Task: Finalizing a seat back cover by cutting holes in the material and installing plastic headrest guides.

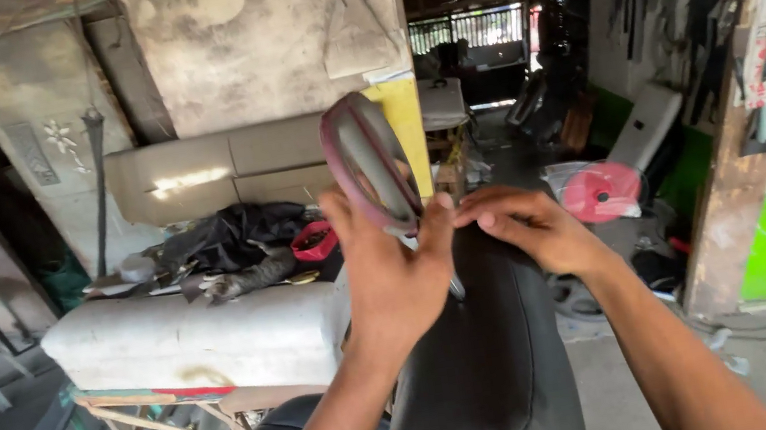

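Support: long off-white padded seat cushion (189,340), soiled, lying flat across a bare wooden frame (166,424). On its top, from the left: small pale round container (137,268); crumpled black plastic sheet (229,236); grey bundled rag (246,279) just in front of the sheet; shallow red plastic bowl (314,241) at the right end. Behind: beige upholstered seat back (215,172), upright against the wall.

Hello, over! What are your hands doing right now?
Left hand gripping big scissors, blades up. Right hand pinching at black seat top. Nothing blocking.
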